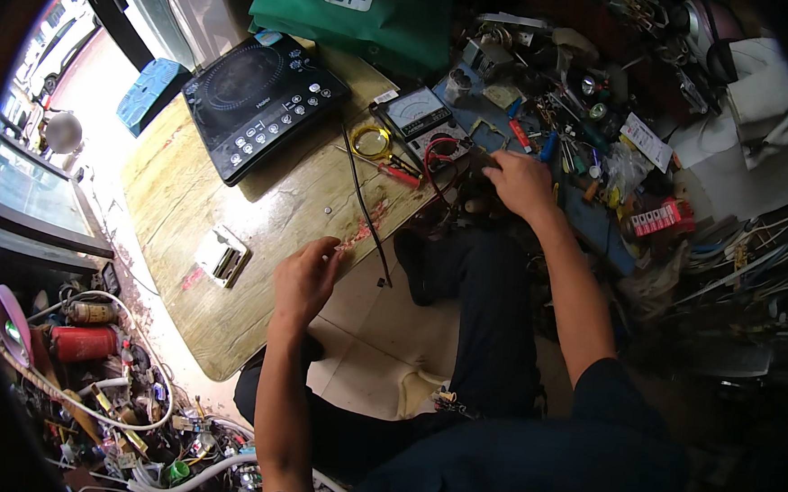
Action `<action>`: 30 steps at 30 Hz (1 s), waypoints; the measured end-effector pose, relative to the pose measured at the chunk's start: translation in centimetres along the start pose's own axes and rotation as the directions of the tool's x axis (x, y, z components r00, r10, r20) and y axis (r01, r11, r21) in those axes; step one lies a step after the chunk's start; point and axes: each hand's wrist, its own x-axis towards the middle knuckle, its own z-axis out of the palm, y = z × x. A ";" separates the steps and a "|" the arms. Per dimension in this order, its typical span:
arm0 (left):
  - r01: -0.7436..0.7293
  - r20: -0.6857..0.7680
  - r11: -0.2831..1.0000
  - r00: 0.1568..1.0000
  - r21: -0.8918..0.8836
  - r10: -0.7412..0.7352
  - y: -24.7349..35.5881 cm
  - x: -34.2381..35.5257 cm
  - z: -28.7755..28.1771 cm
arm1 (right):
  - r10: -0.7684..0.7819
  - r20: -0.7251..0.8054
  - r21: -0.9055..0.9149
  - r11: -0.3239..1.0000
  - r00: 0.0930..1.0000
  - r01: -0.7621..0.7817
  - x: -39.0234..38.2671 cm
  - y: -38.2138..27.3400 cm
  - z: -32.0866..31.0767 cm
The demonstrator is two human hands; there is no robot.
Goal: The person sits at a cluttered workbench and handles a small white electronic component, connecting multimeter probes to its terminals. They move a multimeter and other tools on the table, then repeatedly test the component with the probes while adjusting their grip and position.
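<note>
My left hand (309, 272) rests at the front edge of the wooden table (169, 232), fingers loosely bent and apart, with nothing visible in them. Beside it a black cord (365, 217) hangs over the edge. My right hand (517, 180) is raised at the bench's edge, fingers slightly bent and apart, just right of an analog multimeter (417, 112) with red and black leads. A yellow-rimmed magnifier (371, 141) and a red-handled screwdriver (398, 172) lie left of the meter. A black induction cooktop (249, 102) sits farther back, and a small silver metal part (223, 255) lies on the left.
A blue plastic item (151, 94) and a green bag (353, 23) are at the back. Tools and parts crowd the bench (601, 245) to the right. Cables, a red canister (83, 342) and scrap pile up lower left, near a glass door (32, 183). My legs are below the table.
</note>
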 end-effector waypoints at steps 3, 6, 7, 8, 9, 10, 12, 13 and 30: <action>-0.017 0.006 0.998 1.000 -0.059 0.018 1.9 1.6 0.0 | -0.196 -0.242 -0.061 0.981 0.950 0.187 -0.6 -2.3 -1.9; -0.141 -0.035 0.989 0.989 0.034 0.142 1.9 2.2 0.3 | -0.327 -0.383 -0.132 0.945 0.864 0.299 0.2 -4.2 -1.5; -0.139 -0.040 0.990 0.989 0.038 0.140 1.8 2.2 0.3 | -0.308 -0.343 -0.182 0.948 0.887 0.259 0.8 -5.0 -1.8; -0.133 -0.041 0.990 0.990 0.047 0.135 1.6 2.2 0.3 | -0.284 -0.303 -0.227 0.949 0.910 0.221 1.3 -5.7 -1.9; -0.127 -0.042 0.990 0.991 0.056 0.130 1.4 2.0 0.3 | -0.322 -0.274 -0.264 0.931 0.906 0.251 2.7 -6.1 -2.0; -0.127 -0.036 0.989 0.991 0.074 0.130 1.3 2.1 0.3 | -0.386 -0.249 -0.309 0.901 0.888 0.305 4.0 -5.8 -2.0; -0.126 -0.016 0.985 0.992 0.114 0.129 0.9 2.1 0.4 | -0.500 -0.189 -0.385 0.830 0.846 0.404 6.0 -4.2 -0.8; -0.126 -0.006 0.986 0.992 0.113 0.128 0.9 2.1 0.4 | -0.396 -0.086 -0.322 0.879 0.914 0.351 6.5 -4.0 -0.4; -0.170 -0.006 0.978 0.985 0.124 0.172 1.2 3.8 2.0 | -0.156 0.457 0.106 0.987 0.876 0.120 11.5 -3.1 -0.3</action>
